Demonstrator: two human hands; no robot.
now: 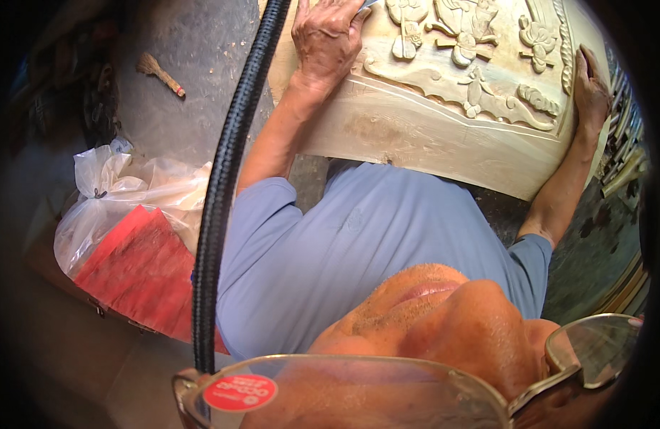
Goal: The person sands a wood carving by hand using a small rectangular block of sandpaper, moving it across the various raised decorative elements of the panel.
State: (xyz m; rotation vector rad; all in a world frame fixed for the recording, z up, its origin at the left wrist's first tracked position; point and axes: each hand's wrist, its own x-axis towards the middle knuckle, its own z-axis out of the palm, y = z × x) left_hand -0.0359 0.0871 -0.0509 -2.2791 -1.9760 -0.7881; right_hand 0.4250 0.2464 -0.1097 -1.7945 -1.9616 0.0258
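A pale carved wooden panel lies in front of me, with raised figures, a scrolled border and a rope-like moulding. My left hand rests at its left part, back of the hand up. The fingers run out of the picture at the top edge. By the thumb tip shows a bit of a grey-blue thing, too cut off to name; whether it is gripped cannot be seen. My right hand grips the right edge of the panel beside the rope moulding.
Left of the panel a small straw brush lies on a dark grey surface. A black braided cable crosses the view. Nearer, a tied clear plastic bag touches a red sheet. Several long-handled tools lie at right.
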